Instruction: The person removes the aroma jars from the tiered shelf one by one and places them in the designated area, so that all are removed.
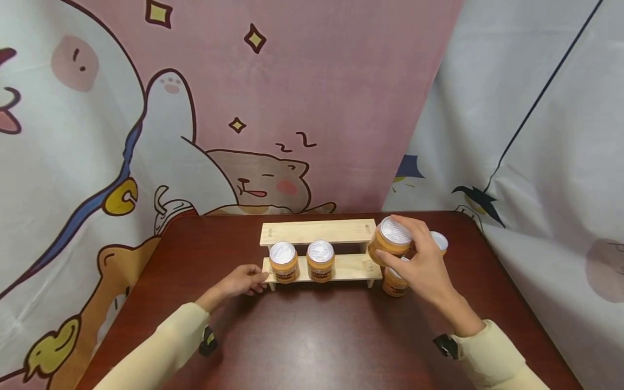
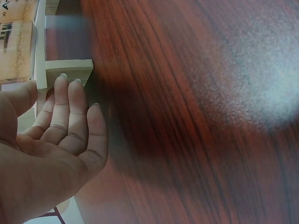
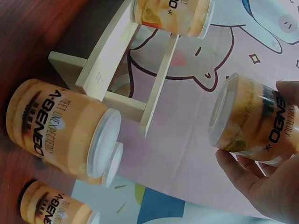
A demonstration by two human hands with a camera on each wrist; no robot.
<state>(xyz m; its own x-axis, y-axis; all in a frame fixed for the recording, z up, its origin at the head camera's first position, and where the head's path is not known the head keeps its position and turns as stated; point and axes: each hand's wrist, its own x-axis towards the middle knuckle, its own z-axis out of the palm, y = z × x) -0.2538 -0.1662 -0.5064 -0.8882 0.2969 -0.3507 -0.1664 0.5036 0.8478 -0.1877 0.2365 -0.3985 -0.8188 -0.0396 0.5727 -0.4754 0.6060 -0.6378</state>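
My right hand [image 1: 421, 265] holds an orange-brown jar [image 1: 390, 238] with a white lid, fingers on one side and thumb on the other. This jar is raised and tilted beside the right end of a two-step wooden rack [image 1: 317, 232]. In the right wrist view, the held jar [image 3: 250, 116] shows dark lettering. Two similar jars, a left one [image 1: 284, 262] and a right one [image 1: 320, 261], stand upright on the rack's lower step. At that step's left end, my left hand [image 1: 246, 280] grips the board, thumb at its edge and fingers [image 2: 63, 112] by the leg.
More jars stand on the table right of the rack; one [image 1: 395, 283] is partly under my right hand and another [image 1: 440, 242] farther back. The dark red-brown table [image 1: 312, 336] meets a cartoon-printed cloth [image 1: 341, 108] behind. White cloth [image 1: 551, 162] hangs on the right.
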